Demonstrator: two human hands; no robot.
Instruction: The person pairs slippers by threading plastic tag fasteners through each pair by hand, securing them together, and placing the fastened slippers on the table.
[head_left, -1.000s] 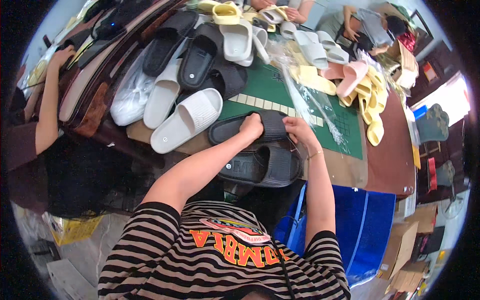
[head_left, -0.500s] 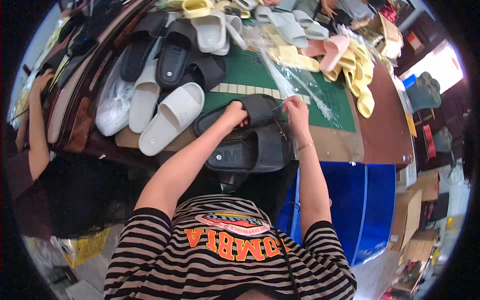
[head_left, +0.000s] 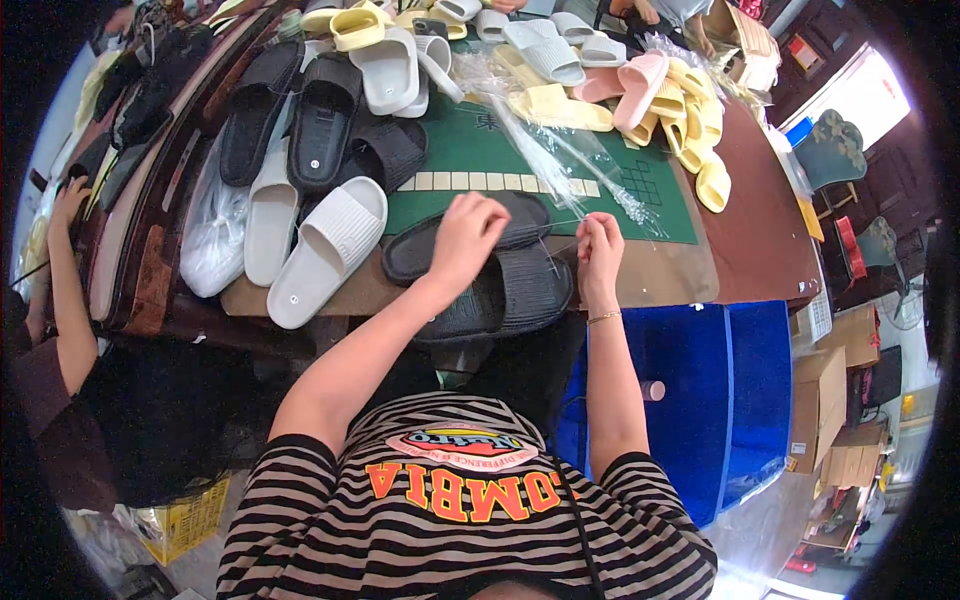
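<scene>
I am curling my left hand (head_left: 466,232) into a loose fist over the pair of black slippers (head_left: 480,268), fingers pressed together; whether it is gripping anything I cannot tell. My right hand (head_left: 600,245) is pinching its fingertips together just beside the slippers' right edge, on what looks like a thin clear strip, too fine to be sure of. The slippers are lying stacked at the near edge of the brown table (head_left: 760,240), partly overhanging it. Clear plastic bags (head_left: 560,160) are spreading out beyond my hands on the green cutting mat (head_left: 460,150). A white slipper (head_left: 328,250) is lying to the left, yellow slippers (head_left: 690,120) farther right, and a blue bin (head_left: 700,400) is standing below.
</scene>
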